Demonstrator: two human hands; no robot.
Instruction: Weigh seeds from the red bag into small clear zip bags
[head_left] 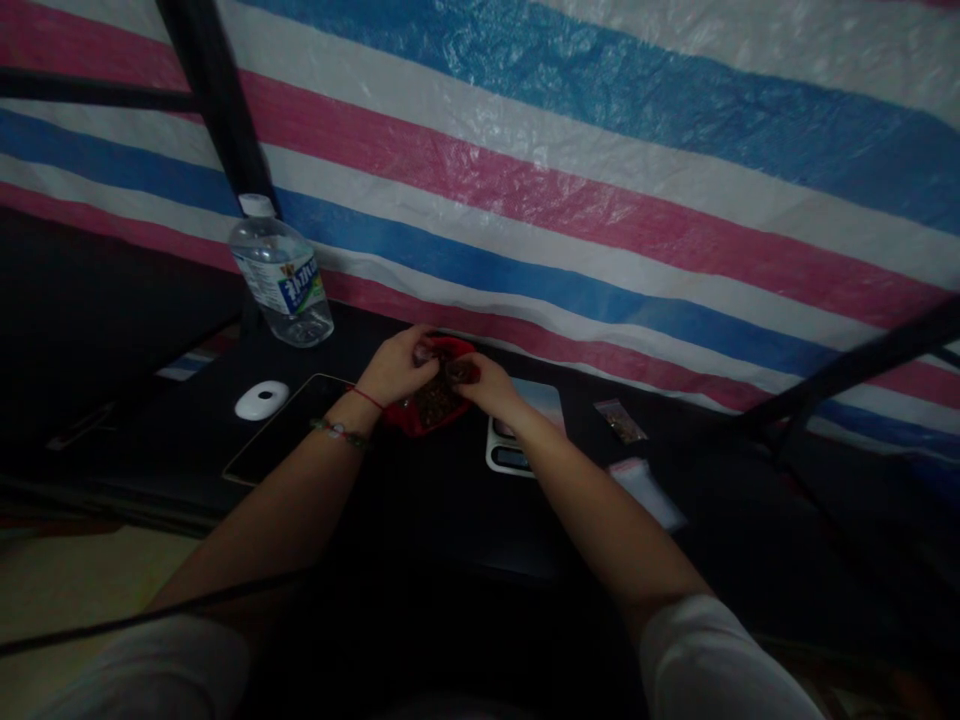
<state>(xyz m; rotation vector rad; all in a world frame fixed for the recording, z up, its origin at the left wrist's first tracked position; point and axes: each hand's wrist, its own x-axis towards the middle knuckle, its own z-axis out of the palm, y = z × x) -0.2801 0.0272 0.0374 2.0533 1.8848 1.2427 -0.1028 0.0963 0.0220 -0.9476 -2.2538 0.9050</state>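
A red container filled with small brown pieces stands on the dark surface. My left hand reaches over its left side, fingers closed round a small clear, rounded object that is hard to make out. At its right side my right hand has its fingers curled round a small dark, see-through cup-like object. Both hands are close together above the brown pieces. A small scale with a lit display lies beneath my right wrist, just right of the container.
On the left are a clear plastic bottle, a white oval device and a dark tablet. To the right lie a small bag of brown pieces and a stack of clear bags. A striped sheet hangs behind.
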